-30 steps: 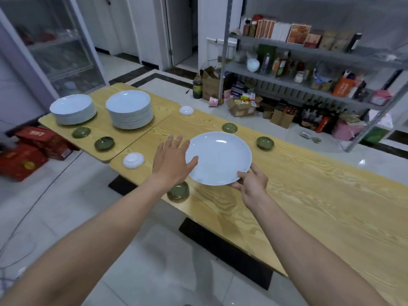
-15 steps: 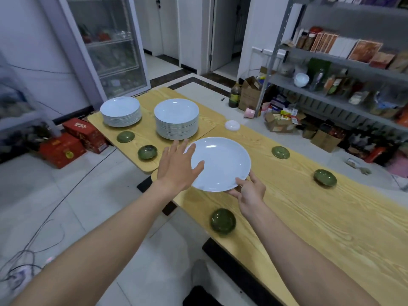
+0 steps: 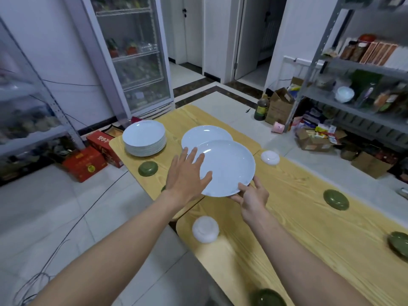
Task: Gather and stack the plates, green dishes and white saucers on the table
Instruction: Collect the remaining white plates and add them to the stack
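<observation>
Since a second ago we have carried the plate (image 3: 229,166) forward; it now covers the near edge of a stack (image 3: 204,134). Our right hand (image 3: 251,199) pinches its near rim, thumb on top; our left hand (image 3: 186,175) lies flat, fingers spread, on its left rim. The stack sits just beyond our fingers, slightly left; a second stack (image 3: 144,138) stands farther left.

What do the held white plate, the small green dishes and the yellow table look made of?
The round white plate looks like glazed ceramic, possibly melamine: smooth, glossy, bright highlights. The small round green dish seems ceramic too, with a duller olive sheen. The yellow table top shows bold grain: wood or printed laminate, matte; I cannot tell which.
</observation>
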Motion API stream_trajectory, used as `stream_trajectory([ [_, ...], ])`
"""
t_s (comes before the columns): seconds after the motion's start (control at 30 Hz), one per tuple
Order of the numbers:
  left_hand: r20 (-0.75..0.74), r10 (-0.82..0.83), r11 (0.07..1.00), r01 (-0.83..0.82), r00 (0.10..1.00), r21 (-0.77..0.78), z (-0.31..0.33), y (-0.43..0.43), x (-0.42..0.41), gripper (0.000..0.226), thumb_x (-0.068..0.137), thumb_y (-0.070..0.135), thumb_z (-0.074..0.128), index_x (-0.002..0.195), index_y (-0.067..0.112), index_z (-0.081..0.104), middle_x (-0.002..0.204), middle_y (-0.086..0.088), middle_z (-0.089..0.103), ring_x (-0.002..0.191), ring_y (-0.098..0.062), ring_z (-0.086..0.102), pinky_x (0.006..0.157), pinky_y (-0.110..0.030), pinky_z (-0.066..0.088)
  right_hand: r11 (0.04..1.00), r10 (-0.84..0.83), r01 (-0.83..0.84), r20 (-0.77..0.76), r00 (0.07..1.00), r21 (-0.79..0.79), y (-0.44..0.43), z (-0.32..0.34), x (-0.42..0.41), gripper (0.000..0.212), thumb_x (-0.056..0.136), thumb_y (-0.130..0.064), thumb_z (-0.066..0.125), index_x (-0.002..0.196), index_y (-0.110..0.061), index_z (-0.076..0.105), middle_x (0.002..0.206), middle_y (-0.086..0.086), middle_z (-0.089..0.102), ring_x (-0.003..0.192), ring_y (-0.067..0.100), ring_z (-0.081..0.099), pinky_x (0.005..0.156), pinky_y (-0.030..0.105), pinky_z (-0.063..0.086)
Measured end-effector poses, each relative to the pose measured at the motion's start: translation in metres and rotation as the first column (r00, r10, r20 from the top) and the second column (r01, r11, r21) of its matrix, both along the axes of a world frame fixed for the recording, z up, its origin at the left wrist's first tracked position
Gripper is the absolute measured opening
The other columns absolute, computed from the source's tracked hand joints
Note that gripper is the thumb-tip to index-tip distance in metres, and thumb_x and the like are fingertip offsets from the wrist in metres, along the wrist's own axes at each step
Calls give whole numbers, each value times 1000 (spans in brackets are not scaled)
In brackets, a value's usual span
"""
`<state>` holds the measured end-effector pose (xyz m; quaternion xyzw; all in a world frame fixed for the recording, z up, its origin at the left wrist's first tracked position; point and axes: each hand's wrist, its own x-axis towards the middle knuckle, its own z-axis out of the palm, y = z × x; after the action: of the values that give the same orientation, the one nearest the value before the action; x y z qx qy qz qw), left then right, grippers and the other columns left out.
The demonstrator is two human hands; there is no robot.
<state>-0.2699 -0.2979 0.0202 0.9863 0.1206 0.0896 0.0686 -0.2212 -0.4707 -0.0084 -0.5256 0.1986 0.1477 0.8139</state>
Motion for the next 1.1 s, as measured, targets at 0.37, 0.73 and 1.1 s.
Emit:
stream_trajectory([
  [0.37, -73, -130, 991, 132, 989, 31, -11, 97, 83, 68, 98, 59, 30, 155, 23, 26, 165, -2, 16, 152, -25, 6, 122, -45, 13, 991, -133, 132, -59, 989, -10, 98, -15, 66, 65, 90, 15, 56, 147, -11, 43, 124, 13, 63, 104, 37, 68, 67, 49, 62],
  [0.73, -91, -323, 946, 325, 942, 10, -19, 156, 141, 66, 99, 57, 32, 154, 21, 28, 164, -3, 20, 151, -25, 10, 120, -43, 16, 933, -356, 345, -128, 926, -104, 150, -26, 98, 62, 90, 14, 54, 145, -14, 46, 123, 13, 63, 54, 20, 71, 54, 42, 61],
  [1.1, -98, -342, 940, 341, 935, -24, -27, 173, 180, 67, 98, 57, 33, 154, 21, 28, 164, -3, 19, 152, -26, 8, 121, -43, 13, 920, -376, 351, -134, 917, -175, 165, -35, 124, 54, 90, 13, 57, 136, -14, 52, 109, 8, 63, 62, 21, 72, 58, 43, 62],
])
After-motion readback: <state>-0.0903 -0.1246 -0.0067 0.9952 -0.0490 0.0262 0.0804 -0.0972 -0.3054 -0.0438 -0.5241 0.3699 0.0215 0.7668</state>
